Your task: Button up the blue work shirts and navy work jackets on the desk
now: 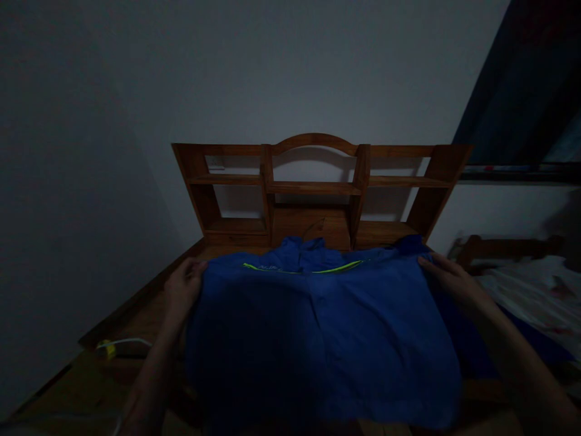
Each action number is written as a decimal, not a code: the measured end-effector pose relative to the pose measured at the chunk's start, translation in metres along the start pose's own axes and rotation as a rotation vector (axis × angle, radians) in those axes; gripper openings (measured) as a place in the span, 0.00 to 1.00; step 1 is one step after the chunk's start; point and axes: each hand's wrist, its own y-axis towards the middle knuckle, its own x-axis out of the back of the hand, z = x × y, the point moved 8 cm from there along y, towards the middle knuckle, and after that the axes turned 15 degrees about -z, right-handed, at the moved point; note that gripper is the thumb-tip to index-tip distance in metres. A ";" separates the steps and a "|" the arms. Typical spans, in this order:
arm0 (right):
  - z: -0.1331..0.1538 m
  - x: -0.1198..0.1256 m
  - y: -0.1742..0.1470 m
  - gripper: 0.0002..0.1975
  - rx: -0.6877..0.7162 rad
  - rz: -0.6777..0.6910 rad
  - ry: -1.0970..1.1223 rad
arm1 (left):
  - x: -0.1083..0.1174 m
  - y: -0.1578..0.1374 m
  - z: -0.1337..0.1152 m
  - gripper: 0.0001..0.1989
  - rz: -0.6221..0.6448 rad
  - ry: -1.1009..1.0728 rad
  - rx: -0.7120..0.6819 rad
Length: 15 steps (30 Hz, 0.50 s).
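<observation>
A blue garment [318,327] with a thin neon-yellow stripe near its top lies spread over a wooden desk [149,309] in dim light. My left hand [184,286] grips the garment's upper left corner. On the other side, my right hand [447,278] rests on the upper right corner, fingers laid over the cloth. Both forearms reach in from the bottom of the view.
A wooden hutch with shelves [313,188] stands at the back of the desk against a pale wall. A white cable with a yellow piece [111,346] lies at the desk's left. A bed with light bedding [531,290] is at right, a dark curtain [521,85] above it.
</observation>
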 end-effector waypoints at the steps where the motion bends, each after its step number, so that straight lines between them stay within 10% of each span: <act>1: 0.011 0.000 0.012 0.26 0.043 -0.011 0.011 | -0.002 0.013 -0.005 0.18 -0.043 -0.004 -0.012; 9: 0.081 -0.045 0.064 0.19 0.373 -0.219 -0.412 | -0.070 0.047 -0.069 0.17 -0.078 0.208 -0.148; 15: 0.096 -0.084 -0.009 0.22 0.657 -0.110 -0.551 | -0.083 -0.007 -0.125 0.16 -0.016 0.108 -0.390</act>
